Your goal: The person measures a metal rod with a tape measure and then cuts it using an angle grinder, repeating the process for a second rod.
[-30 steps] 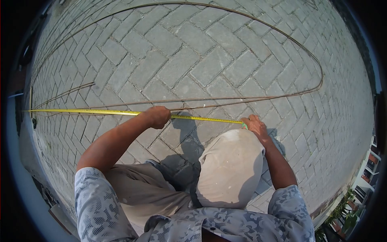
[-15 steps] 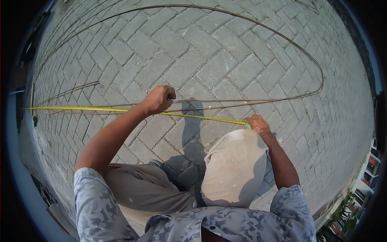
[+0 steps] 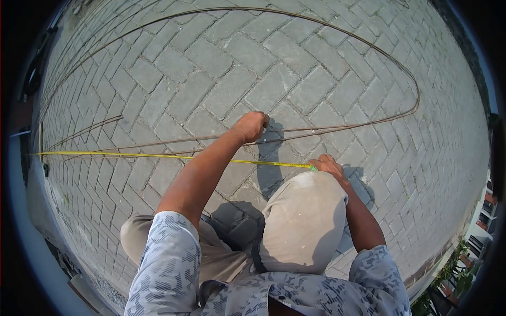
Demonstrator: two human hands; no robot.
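Note:
My right hand (image 3: 329, 166) is closed on the green end of a yellow tape measure (image 3: 279, 164), just above my right knee. The tape stretches left across the pavement to the far left edge and passes beneath my left forearm. My left hand (image 3: 252, 126) is closed over the thin brown metal rods (image 3: 311, 130), with its fingertips hidden beneath it; whatever it pinches is too small to make out. These rods run nearly alongside the tape and bend round at the right into a large loop.
Grey paving blocks (image 3: 274, 87) lie under everything. Short rod ends (image 3: 108, 120) rest at the left, and more thin rods curve at the upper left. Plants (image 3: 457, 268) and a pale kerb border the lower right.
My left hand has moved right along the rods, and the left forearm has swung with it. My right hand has shifted slightly left, still at the tape's end.

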